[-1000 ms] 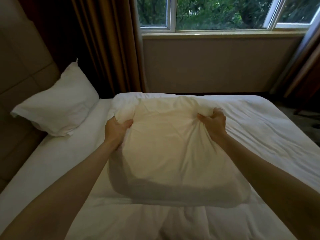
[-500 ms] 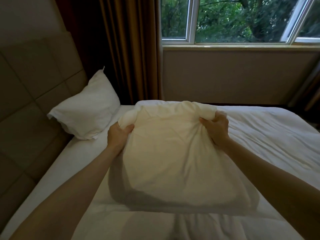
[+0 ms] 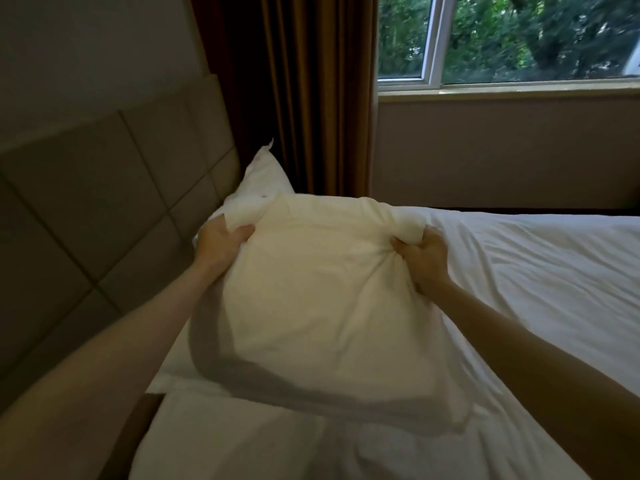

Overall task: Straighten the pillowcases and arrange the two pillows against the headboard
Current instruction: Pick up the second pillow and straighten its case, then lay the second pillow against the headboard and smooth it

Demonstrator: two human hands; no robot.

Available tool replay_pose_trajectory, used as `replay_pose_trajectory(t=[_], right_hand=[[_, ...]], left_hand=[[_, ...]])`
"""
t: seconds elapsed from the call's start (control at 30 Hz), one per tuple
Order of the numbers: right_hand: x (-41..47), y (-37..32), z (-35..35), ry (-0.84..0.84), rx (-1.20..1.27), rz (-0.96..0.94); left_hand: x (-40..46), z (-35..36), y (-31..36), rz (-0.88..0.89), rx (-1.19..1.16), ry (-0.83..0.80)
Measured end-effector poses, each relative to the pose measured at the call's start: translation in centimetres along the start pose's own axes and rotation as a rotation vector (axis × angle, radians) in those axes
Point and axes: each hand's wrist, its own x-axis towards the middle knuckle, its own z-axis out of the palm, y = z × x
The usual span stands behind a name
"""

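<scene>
Compared with half a second ago, the soft cream-white pillow in its wrinkled cotton case [image 3: 329,306] has travelled to the left, toward the padded beige headboard with square panels [image 3: 104,209], and it now covers most of the second white pillow [image 3: 258,183], which was fully visible before. Both hands are closed on the far corners of the cream-white pillow. The left hand [image 3: 220,245] pinches the far left corner, with the thumb on top and the cloth bunched in the grip. The right hand [image 3: 424,259] is fisted around the far right corner, and creases run out from it. The pillow hangs between the two hands, raised above the white bed sheet [image 3: 536,289], and its near edge sags down and throws a shadow on the sheet. The second white pillow leans at the headboard, only its upper corner showing. Behind it hangs a brown pleated curtain [image 3: 311,98], beside a white-framed window [image 3: 434,43].
</scene>
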Motion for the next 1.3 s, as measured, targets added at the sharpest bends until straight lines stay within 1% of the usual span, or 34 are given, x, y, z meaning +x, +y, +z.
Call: replay_pose_trajectory(t=[0.07,0.17,0.27,0.37,0.43,0.53,0.6,0.67,0.77,0.87,0.93,1.03,1.07,1.17,1.2,1.23,1.3], right_hand=[[-0.2,-1.1,2.5,-0.061,0.038,0.007],[-0.4,-1.9,6.3,-0.142,0.084,0.014],[-0.6,-1.2,10.2,-0.220,0.120,0.036],[-1.0,0.6,14.3,-0.324,0.095,0.071],[-1.1,2.3,17.2,-0.432,0.029,0.153],[-1.5,4.8,20.6,-0.702,-0.169,0.342],[-1.9,5.9,21.8,-0.816,-0.156,0.519],[-2.1,6.6,22.9,-0.846,-0.123,0.611],[-2.5,7.1,25.4,-0.857,-0.120,0.619],[-3.3,7.0,28.3,-0.840,-0.093,0.642],[-3.8,6.5,30.1,-0.847,-0.095,0.639],[-4.4,5.3,32.5,-0.868,-0.061,0.651],[-4.7,4.6,33.5,-0.879,-0.034,0.669],[-5.4,2.2,35.9,-0.888,0.014,0.716],[-5.7,1.4,36.7,-0.898,0.021,0.723],[-6.0,0.6,37.6,-0.910,0.024,0.727],[-6.6,-0.5,39.2,-0.923,0.015,0.739]], left_hand=[[2.2,-2.8,0.3,0.029,0.010,0.004],[5.2,-6.4,0.8,0.095,0.094,0.029],[6.9,-8.9,0.3,0.146,0.250,0.093],[7.2,-10.3,-1.5,0.192,0.458,0.171],[7.0,-11.1,-3.4,0.209,0.545,0.184],[6.1,-12.4,-7.2,0.172,0.659,0.166],[5.1,-12.9,-10.7,0.109,0.758,0.117],[3.6,-13.1,-14.5,0.028,0.870,0.057],[0.1,-13.6,-21.4,-0.175,0.997,-0.036],[-3.4,-14.3,-26.8,-0.366,1.055,-0.110],[-4.0,-14.4,-28.0,-0.391,1.074,-0.130],[-3.2,-14.8,-27.7,-0.277,1.164,-0.198],[-3.1,-15.1,-27.6,-0.286,1.188,-0.218],[-3.9,-14.7,-26.8,-0.475,1.090,-0.346],[-4.7,-14.1,-26.6,-0.488,1.065,-0.382],[-5.5,-13.5,-26.2,-0.459,1.053,-0.406],[-6.9,-11.9,-25.1,-0.342,1.031,-0.438]])
